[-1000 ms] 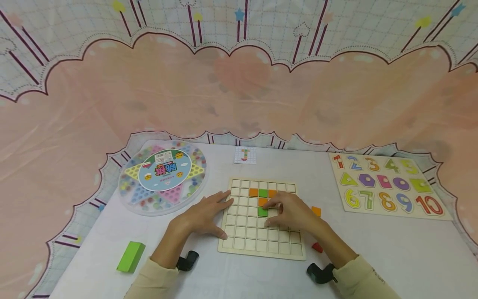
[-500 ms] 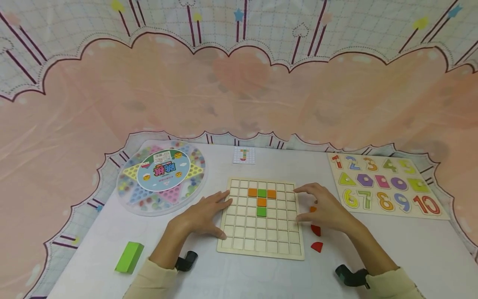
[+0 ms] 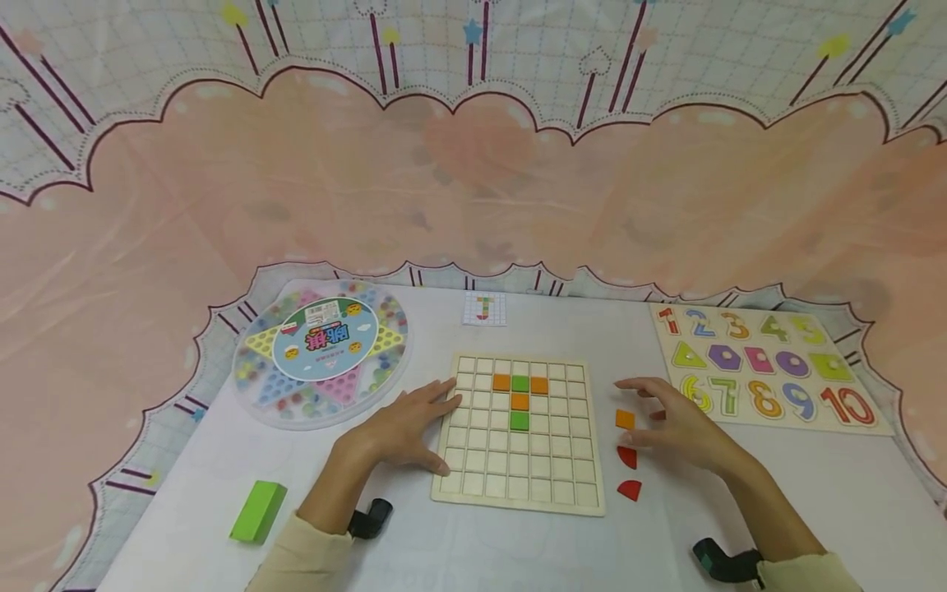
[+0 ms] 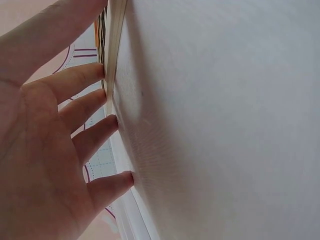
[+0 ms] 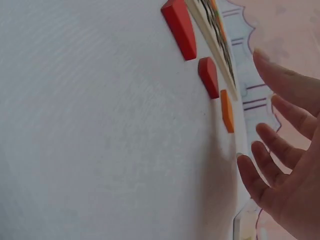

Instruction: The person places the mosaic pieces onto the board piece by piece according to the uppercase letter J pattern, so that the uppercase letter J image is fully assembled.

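A wooden grid board (image 3: 477, 460) lies flat in the middle of the table. On it, an orange (image 3: 501, 382), a green (image 3: 520, 384) and another orange tile (image 3: 539, 385) form a row, with an orange tile (image 3: 520, 401) and a green tile (image 3: 519, 421) running down from the middle one. My left hand (image 3: 395, 427) rests spread against the board's left edge, thumb and fingertips touching it. Right of the board, my right hand (image 3: 684, 427) hovers with thumb and fingers apart around a loose orange square tile (image 3: 625, 419), holding nothing. Two red quarter-round pieces (image 3: 630, 491) lie just nearer.
Behind the board lies a small pattern card (image 3: 484, 308). A round Chinese checkers set (image 3: 325, 341) is at the back left, and a number-and-shape puzzle board (image 3: 769, 370) at the back right. A green block (image 3: 258, 511) lies at the front left.
My right hand has let go at the tiles on the board and moved right, out past the board's edge to the loose orange tile. The left hand has stayed on the board.
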Tool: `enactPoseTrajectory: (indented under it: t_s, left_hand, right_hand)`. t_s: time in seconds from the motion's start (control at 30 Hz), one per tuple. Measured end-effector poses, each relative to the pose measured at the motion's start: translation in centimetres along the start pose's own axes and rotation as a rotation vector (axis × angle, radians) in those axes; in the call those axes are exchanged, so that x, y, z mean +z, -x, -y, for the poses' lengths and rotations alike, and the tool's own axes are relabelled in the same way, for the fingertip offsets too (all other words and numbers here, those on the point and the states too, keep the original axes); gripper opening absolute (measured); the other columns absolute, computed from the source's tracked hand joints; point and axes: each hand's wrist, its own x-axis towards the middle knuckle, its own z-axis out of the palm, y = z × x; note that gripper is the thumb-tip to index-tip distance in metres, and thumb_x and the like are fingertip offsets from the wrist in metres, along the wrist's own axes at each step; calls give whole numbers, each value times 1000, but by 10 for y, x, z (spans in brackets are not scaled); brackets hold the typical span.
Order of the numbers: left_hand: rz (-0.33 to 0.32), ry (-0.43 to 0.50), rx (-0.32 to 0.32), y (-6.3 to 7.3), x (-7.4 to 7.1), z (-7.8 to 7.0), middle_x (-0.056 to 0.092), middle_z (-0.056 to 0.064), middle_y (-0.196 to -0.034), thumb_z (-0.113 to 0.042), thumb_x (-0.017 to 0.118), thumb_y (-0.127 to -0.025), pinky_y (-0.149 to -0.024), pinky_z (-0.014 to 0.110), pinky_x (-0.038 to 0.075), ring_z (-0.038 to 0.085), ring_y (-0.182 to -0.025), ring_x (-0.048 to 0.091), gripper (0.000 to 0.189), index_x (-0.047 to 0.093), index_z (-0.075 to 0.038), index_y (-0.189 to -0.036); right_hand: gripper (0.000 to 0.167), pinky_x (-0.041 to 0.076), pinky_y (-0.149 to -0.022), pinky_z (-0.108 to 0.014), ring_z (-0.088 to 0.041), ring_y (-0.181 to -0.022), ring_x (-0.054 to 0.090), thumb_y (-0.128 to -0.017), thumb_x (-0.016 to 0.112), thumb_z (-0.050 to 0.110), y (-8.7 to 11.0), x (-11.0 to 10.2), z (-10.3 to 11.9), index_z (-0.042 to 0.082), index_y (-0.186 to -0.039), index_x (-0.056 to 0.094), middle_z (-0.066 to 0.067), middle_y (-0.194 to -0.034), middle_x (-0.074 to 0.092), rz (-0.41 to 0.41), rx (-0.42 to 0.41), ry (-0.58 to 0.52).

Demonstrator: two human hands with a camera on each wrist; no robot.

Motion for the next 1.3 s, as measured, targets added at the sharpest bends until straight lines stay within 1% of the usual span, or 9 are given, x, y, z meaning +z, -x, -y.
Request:
enactPoseTrajectory:
  t_s: [0.23, 0.47, 0.6, 0.77, 0.87, 1.0, 1.1, 1.2, 1.3]
  left_hand:
    - [-1, 2, -5, 1, 0, 0, 21, 6, -173, -34, 92, -73, -129, 63, 17, 33, -161, 18, 101, 40, -10, -157]
    - [-3, 4, -5, 2, 1, 0, 21, 6, -173, -33, 92, -73, -129, 63, 17, 33, -161, 18, 101, 40, -9, -157]
    - [-6, 5, -4, 2, 1, 1, 21, 6, -173, -33, 92, -73, -129, 64, 17, 33, -161, 18, 101, 40, -10, -157]
    - [-8, 6, -1, 2, 1, 0, 21, 7, -173, -33, 92, -73, -129, 63, 17, 34, -161, 18, 101, 41, -10, -157]
    - [-7, 10, -1, 2, 0, -1, 22, 7, -173, -32, 92, -73, -129, 64, 16, 34, -161, 18, 101, 41, -9, -157]
    - [0, 16, -2, 3, 0, -2, 22, 7, -172, -31, 92, -72, -129, 64, 16, 34, -161, 18, 100, 42, -9, -156]
    - [1, 18, -2, 3, 0, -2, 22, 7, -173, -31, 92, -72, -129, 64, 16, 34, -161, 18, 100, 42, -9, -156]
    - [-3, 17, -2, 3, -1, -2, 22, 7, -173, -31, 92, -73, -129, 63, 16, 34, -161, 18, 100, 42, -9, -156]
    - [-5, 13, -2, 3, -1, -2, 22, 7, -173, -31, 92, -73, -129, 63, 17, 34, -161, 18, 100, 42, -9, -156]
  right_hand:
    - [60, 49, -108, -60, -38, -134, 53, -85, 83, 25, -3, 6, -9, 12, -138, 59, -12, -145, 60, -11, -26, 44]
    - [46, 49, -110, -57, -35, -128, 59, -84, 82, 13, -9, 12, -7, 9, -128, 67, -12, -133, 66, -51, -74, 115]
    - [42, 50, -109, -58, -35, -125, 62, -85, 81, 10, -9, 12, -5, 9, -125, 69, -12, -130, 68, -40, -79, 116]
    - [35, 52, -107, -56, -30, -117, 64, -86, 79, 9, -9, 11, -6, 10, -121, 71, -9, -122, 72, -23, -73, 123]
    - [33, 55, -104, -49, -24, -111, 64, -86, 80, 10, -10, 10, -7, 11, -118, 71, -5, -116, 74, -25, -62, 125]
    - [34, 58, -96, -31, -18, -103, 64, -85, 82, 12, -12, 6, -3, 11, -116, 67, -2, -107, 73, -31, -22, 110]
    - [35, 58, -92, -28, -18, -102, 64, -84, 82, 13, -14, 2, 1, 10, -115, 65, -3, -106, 72, -31, -8, 95]
    - [32, 59, -90, -28, -21, -103, 66, -85, 81, 11, -15, -2, 6, 7, -113, 65, -7, -110, 72, -25, -16, 78]
    - [29, 59, -84, -23, -23, -102, 66, -86, 80, 11, -17, -4, 9, 8, -112, 67, -9, -115, 71, -25, -5, 65]
